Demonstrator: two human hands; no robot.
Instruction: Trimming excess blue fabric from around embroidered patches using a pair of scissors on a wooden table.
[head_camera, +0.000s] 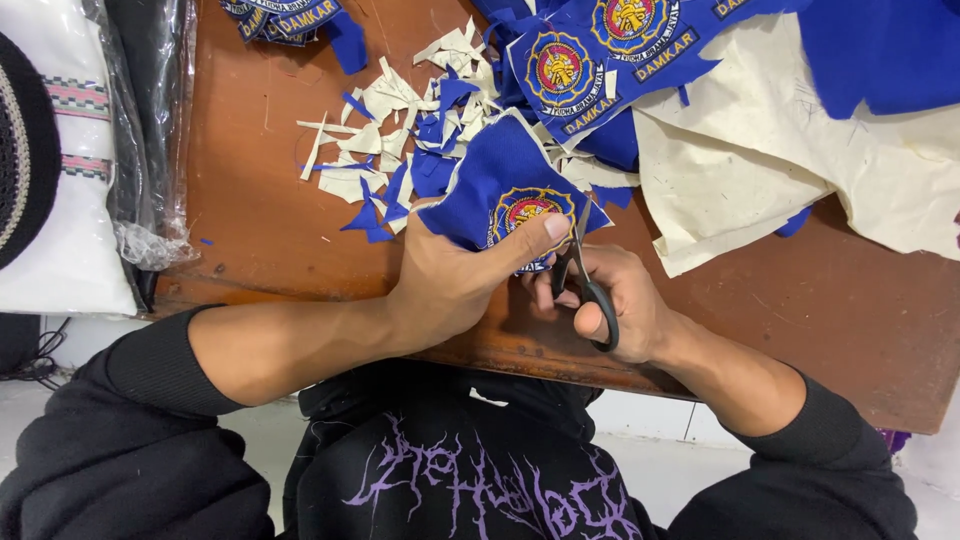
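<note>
At the far left, off the left edge of the brown wooden worktop (260, 200), lies a white folded cloth with pink-and-grey woven bands (75, 180), with a crumpled clear plastic wrapper (150, 150) between it and the wood. Near the back left corner sits a small stack of round blue embroidered patches already cut out (285, 18), which I judge to be finished pieces. Just right of it, toward the middle of the worktop, spreads a heap of cream and blue fabric offcuts (400, 140), so a fair amount of trimming looks done.

At the front edge the left hand (455, 280) is closed on a blue cloth piece bearing a round yellow-and-red embroidered emblem (500, 185), thumb pressed flat over the emblem's lower rim. Touching it on the right, the right hand (620, 305) is clamped through the loops of black-handled steel scissors (585, 275), whose blades stand at the emblem's right rim; how wide they gape I cannot tell. This piece still carries broad blue margins at top and left, so its trimming looks only partly done.

Toward the back right lies a blue fabric sheet with several uncut emblems (640, 40) over a large cream backing cloth (800, 150); those emblems appear to be left to cut
</note>
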